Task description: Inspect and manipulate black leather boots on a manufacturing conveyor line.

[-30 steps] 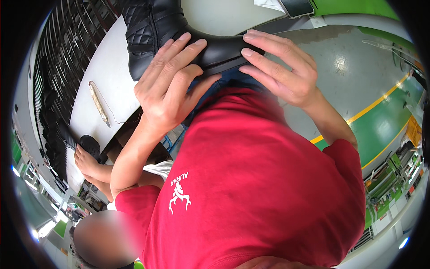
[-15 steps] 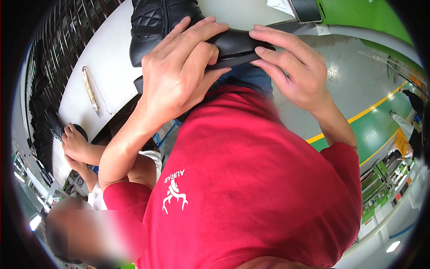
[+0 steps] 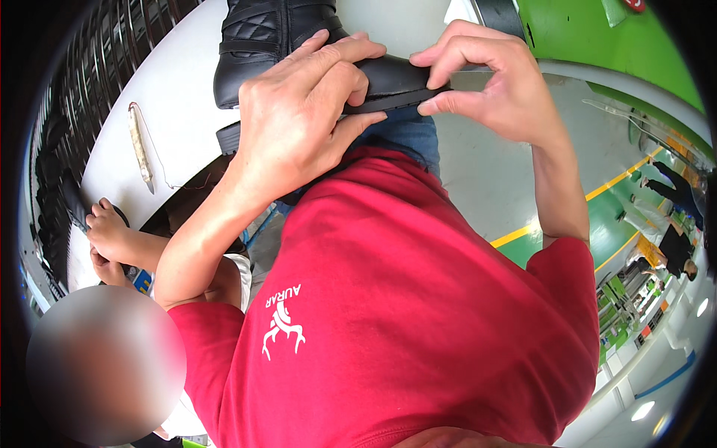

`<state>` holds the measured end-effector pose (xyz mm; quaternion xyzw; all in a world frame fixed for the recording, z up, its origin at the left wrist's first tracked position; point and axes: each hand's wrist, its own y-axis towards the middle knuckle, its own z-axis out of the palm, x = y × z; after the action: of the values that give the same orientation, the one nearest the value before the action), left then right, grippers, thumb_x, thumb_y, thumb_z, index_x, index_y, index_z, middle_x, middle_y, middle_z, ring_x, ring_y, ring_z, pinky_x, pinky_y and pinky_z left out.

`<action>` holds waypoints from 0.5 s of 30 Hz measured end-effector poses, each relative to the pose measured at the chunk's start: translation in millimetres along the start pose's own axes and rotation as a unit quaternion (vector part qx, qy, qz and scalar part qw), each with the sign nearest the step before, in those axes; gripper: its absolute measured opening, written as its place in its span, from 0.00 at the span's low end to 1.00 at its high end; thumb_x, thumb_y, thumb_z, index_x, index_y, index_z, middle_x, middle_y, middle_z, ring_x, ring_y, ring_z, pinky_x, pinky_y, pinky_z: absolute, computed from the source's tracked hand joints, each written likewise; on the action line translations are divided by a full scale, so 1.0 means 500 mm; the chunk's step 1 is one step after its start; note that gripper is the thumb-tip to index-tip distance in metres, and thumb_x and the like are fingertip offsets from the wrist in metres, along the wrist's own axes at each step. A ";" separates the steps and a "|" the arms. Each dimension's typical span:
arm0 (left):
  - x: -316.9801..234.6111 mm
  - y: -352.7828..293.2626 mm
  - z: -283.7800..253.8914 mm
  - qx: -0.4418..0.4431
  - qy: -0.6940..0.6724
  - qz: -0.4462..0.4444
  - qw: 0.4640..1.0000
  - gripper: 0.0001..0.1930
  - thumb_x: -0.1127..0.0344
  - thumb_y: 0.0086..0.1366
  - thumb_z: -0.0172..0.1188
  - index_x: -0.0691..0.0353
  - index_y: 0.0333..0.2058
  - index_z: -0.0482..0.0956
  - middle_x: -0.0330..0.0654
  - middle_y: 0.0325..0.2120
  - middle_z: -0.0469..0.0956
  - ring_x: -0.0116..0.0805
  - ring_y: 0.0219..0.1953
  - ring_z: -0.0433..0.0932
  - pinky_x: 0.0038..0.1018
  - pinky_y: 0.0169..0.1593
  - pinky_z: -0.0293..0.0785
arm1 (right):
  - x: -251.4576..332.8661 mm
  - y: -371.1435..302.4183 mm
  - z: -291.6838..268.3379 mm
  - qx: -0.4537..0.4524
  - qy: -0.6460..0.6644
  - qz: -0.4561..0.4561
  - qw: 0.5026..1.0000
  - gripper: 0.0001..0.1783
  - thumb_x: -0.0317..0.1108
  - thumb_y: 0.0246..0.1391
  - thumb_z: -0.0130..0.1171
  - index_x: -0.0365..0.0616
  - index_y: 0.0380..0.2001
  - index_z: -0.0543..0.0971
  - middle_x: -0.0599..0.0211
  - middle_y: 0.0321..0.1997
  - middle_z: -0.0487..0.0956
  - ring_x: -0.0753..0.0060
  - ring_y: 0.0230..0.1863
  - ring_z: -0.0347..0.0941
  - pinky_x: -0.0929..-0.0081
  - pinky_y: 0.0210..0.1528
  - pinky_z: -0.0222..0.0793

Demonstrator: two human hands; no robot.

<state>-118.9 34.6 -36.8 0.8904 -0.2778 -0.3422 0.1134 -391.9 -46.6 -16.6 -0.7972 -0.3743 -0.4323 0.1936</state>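
A black boot (image 3: 399, 72) with a quilted shaft lies on its side at the table's edge, its toe pointing right. Along its lower side runs a black sole (image 3: 403, 99); at the heel, a gap shows between sole and upper. My left hand (image 3: 299, 112) wraps around the middle of the boot, fingers over the upper and thumb under the sole. At the toe, my right hand (image 3: 493, 82) pinches upper and sole together, fingers on top and thumb below.
The white table (image 3: 175, 82) bears a pale-handled pointed tool (image 3: 140, 149) with a thread. At left, another person's hands (image 3: 112, 231) hold a dark piece near a rack (image 3: 149, 37) of dark bars. A green surface (image 3: 597, 37) stands at upper right; several people are farther off.
My right hand has shifted its grip on the toe, with the wrist raised and fingers bent more. The gap near the toe looks narrower. My left hand keeps its hold.
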 end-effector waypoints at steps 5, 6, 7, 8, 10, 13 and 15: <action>0.000 -0.004 0.000 0.011 -0.011 -0.009 1.000 0.20 0.70 0.53 0.82 0.61 0.32 0.74 0.48 0.55 0.87 0.50 0.59 0.87 0.48 0.69 0.79 | -0.003 -0.005 0.025 -0.041 0.126 0.075 0.988 0.26 0.24 0.42 0.83 0.43 0.48 0.88 0.62 0.51 0.87 0.65 0.51 0.86 0.67 0.56 0.81; -0.002 -0.004 -0.001 0.010 -0.010 -0.012 1.000 0.20 0.70 0.53 0.82 0.61 0.32 0.74 0.48 0.55 0.87 0.50 0.59 0.87 0.48 0.69 0.79 | 0.001 -0.014 0.036 -0.070 0.045 0.023 0.996 0.27 0.24 0.44 0.81 0.46 0.50 0.87 0.64 0.49 0.87 0.63 0.50 0.85 0.67 0.53 0.82; -0.004 -0.006 -0.003 0.006 -0.007 -0.010 1.000 0.20 0.70 0.53 0.82 0.60 0.32 0.74 0.48 0.55 0.87 0.50 0.59 0.86 0.48 0.69 0.79 | 0.006 -0.024 0.048 -0.109 -0.036 -0.030 0.993 0.28 0.24 0.45 0.80 0.49 0.53 0.87 0.66 0.48 0.87 0.60 0.49 0.85 0.67 0.51 0.82; -0.006 -0.006 -0.003 0.002 -0.002 -0.006 1.000 0.20 0.69 0.53 0.82 0.60 0.32 0.74 0.48 0.55 0.87 0.50 0.59 0.86 0.47 0.69 0.79 | 0.011 -0.034 0.062 -0.097 -0.033 -0.031 0.994 0.28 0.24 0.45 0.80 0.49 0.53 0.87 0.66 0.48 0.87 0.60 0.49 0.85 0.67 0.51 0.82; -0.005 -0.010 -0.003 0.001 -0.003 -0.012 1.000 0.20 0.69 0.53 0.82 0.61 0.32 0.74 0.47 0.55 0.87 0.49 0.60 0.86 0.47 0.69 0.79 | 0.019 -0.046 0.099 -0.160 -0.168 -0.091 0.968 0.28 0.28 0.44 0.81 0.51 0.53 0.88 0.68 0.49 0.86 0.60 0.50 0.83 0.66 0.50 0.82; 0.004 -0.024 0.001 -0.003 -0.006 -0.015 1.000 0.20 0.70 0.53 0.83 0.61 0.32 0.75 0.47 0.56 0.87 0.50 0.61 0.85 0.47 0.69 0.79 | 0.016 -0.046 0.138 -0.217 -0.240 -0.149 0.934 0.27 0.28 0.42 0.80 0.52 0.51 0.90 0.72 0.47 0.84 0.61 0.46 0.79 0.66 0.43 0.79; 0.013 -0.036 0.002 -0.006 -0.009 -0.015 1.000 0.19 0.69 0.53 0.83 0.61 0.33 0.76 0.48 0.56 0.87 0.50 0.62 0.85 0.47 0.69 0.79 | 0.009 -0.044 0.156 -0.254 -0.266 -0.182 0.912 0.23 0.27 0.43 0.79 0.51 0.47 0.91 0.74 0.44 0.83 0.63 0.43 0.76 0.67 0.39 0.75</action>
<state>-108.0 45.8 -47.9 0.8908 -0.2633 -0.3531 0.1111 -364.6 18.7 -56.0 -0.8231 -0.4281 -0.3127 -0.2038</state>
